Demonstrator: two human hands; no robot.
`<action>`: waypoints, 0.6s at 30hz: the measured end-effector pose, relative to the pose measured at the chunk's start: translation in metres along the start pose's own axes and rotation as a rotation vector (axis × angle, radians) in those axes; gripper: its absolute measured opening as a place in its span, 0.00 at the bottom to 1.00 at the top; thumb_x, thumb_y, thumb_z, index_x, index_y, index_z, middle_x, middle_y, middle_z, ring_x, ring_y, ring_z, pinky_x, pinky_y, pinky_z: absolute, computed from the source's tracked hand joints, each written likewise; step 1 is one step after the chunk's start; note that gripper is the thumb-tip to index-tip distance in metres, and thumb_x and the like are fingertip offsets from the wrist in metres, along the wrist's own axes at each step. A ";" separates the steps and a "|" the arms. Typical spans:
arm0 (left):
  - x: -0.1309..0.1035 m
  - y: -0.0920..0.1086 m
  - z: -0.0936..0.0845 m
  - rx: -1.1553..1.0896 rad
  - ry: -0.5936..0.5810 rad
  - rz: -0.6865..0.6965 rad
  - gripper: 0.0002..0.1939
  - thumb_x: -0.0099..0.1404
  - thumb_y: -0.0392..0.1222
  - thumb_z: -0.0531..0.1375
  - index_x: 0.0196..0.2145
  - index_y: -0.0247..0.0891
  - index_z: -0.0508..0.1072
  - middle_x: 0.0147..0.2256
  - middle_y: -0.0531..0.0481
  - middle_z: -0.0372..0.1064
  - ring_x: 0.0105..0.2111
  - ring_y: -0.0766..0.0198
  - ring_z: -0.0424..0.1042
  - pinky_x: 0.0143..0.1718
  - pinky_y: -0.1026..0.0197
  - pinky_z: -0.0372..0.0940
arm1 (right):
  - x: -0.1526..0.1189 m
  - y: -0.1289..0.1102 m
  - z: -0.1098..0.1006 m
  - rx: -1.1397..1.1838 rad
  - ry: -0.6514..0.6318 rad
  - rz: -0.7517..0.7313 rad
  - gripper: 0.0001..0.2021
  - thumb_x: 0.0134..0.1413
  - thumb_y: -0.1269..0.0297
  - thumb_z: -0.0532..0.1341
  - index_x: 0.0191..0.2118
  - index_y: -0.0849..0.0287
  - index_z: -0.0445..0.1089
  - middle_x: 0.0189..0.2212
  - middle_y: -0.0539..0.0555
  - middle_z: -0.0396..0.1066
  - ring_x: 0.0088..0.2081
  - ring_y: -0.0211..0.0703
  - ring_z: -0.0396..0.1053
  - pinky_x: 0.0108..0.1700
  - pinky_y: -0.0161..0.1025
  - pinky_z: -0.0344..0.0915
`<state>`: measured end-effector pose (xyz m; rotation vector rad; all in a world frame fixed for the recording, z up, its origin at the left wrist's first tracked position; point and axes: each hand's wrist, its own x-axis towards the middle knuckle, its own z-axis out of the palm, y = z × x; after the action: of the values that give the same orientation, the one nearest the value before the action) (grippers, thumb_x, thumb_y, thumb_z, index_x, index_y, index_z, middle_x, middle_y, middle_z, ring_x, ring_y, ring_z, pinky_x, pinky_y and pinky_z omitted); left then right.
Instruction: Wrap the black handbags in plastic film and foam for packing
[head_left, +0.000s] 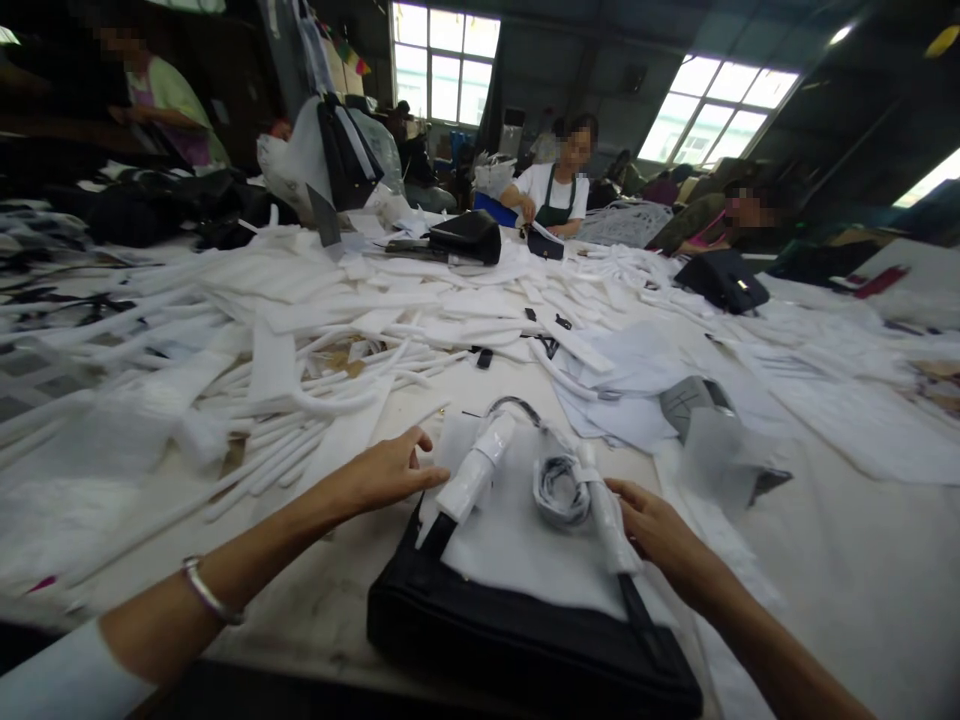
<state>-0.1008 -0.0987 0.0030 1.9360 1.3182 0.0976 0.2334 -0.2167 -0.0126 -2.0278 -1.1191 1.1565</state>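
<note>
The bench [825, 560] carries a wide spread of white foam strips and sheets [315, 330], heaped thickest across its middle and far side. Other people sit or stand at the far edge with black bags of their own; one finished-looking black bag [466, 236] stands among the strips, well apart from the near work.

At the near edge lies the black handbag [517, 630], flat on its side. A white foam sheet [517, 540] covers most of its upper face. The two handle straps are already sleeved: the left handle wrap [474, 478] and the right handle wrap [611, 525] both show white covering, and a coiled strap bundle [562, 490] in clear film rests between them. Judged from this layout, handle protection appears complete; the bag body remains largely uncovered.

The left hand [382, 475] lies flat at the sheet's left edge, fingers extended and together, gripping nothing. The right hand [660, 535] rests against the right handle wrap, fingers loosely spread, touching but not clamped on it.
</note>
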 end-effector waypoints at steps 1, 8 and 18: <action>0.008 0.000 0.005 -0.013 0.013 -0.006 0.22 0.56 0.57 0.56 0.41 0.38 0.66 0.27 0.53 0.68 0.29 0.59 0.68 0.28 0.61 0.57 | 0.000 0.000 0.005 0.028 0.004 -0.018 0.23 0.48 0.49 0.58 0.45 0.62 0.70 0.29 0.54 0.75 0.29 0.46 0.71 0.28 0.38 0.65; 0.013 0.028 0.024 0.277 0.254 0.095 0.08 0.64 0.47 0.51 0.37 0.40 0.62 0.37 0.46 0.69 0.38 0.54 0.70 0.34 0.58 0.60 | -0.006 0.003 0.017 -0.072 0.240 -0.141 0.15 0.43 0.53 0.58 0.36 0.56 0.69 0.29 0.51 0.74 0.36 0.50 0.71 0.36 0.40 0.64; 0.050 0.012 0.031 0.130 0.191 0.008 0.11 0.61 0.46 0.56 0.40 0.38 0.65 0.31 0.48 0.70 0.32 0.56 0.71 0.31 0.60 0.60 | 0.014 0.020 0.023 -0.044 0.191 -0.106 0.13 0.38 0.51 0.54 0.25 0.55 0.66 0.23 0.51 0.72 0.30 0.49 0.69 0.35 0.41 0.65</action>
<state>-0.0542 -0.0771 -0.0285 2.0834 1.4724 0.2097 0.2249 -0.2136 -0.0455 -2.0369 -1.1493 0.8737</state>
